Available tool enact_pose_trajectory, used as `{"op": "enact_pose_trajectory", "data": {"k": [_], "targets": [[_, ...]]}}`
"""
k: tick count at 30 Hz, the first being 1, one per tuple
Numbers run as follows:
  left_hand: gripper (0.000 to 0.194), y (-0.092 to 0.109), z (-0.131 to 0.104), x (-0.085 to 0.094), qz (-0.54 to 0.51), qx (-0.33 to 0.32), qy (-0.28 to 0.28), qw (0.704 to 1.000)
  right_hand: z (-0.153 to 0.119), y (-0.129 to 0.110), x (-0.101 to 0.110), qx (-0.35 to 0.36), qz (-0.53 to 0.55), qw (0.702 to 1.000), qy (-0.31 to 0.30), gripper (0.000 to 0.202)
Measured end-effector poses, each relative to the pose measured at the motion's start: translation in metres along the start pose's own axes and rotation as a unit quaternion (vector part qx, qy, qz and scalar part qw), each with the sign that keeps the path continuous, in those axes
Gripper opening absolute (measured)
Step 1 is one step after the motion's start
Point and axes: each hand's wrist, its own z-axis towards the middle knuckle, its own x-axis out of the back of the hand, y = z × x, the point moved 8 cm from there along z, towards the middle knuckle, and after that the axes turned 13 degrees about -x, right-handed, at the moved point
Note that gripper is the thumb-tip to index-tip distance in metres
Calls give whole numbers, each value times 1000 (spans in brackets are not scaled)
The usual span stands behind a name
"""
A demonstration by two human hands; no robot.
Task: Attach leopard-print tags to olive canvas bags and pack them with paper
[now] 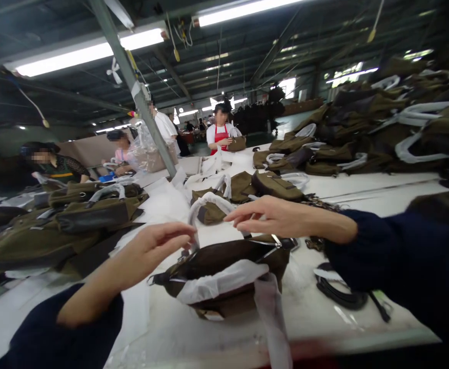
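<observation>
An olive-brown handbag (236, 302) with dark trim stands before me on the white table, its zipped top gaping. Translucent white wrapping covers its near handle (220, 282), and a loose strip of that wrapping (272, 318) hangs down the front. The far handle (209, 197), also wrapped, arches up behind the opening. My left hand (159, 248) is beside the left base of the far handle, fingers stretched forward; whether they touch it I cannot tell. Over the right side of the bag hovers my right hand (274, 216), fingers extended and apart, with nothing visible in them.
Similar bags pile up at the left (94, 215) and high at the right (363, 133). A coiled black strap (340, 292) lies right of my bag, with chains (317, 243) behind it. A slanted post (143, 102) rises beyond the table. Several people work farther back.
</observation>
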Motion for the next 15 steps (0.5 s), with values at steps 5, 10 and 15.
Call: {"op": "enact_pose_trajectory", "data": {"k": [5, 10, 15], "targets": [[41, -22, -111, 12, 51, 79, 409, 908, -44, 11, -30, 30, -19, 998, 56, 56], [49, -81, -216, -41, 123, 247, 494, 824, -66, 6, -31, 30, -20, 972, 234, 49], [82, -202, -368, -114, 214, 525, 382, 730, -109, -1, -47, 41, -12, 940, 338, 50]]}}
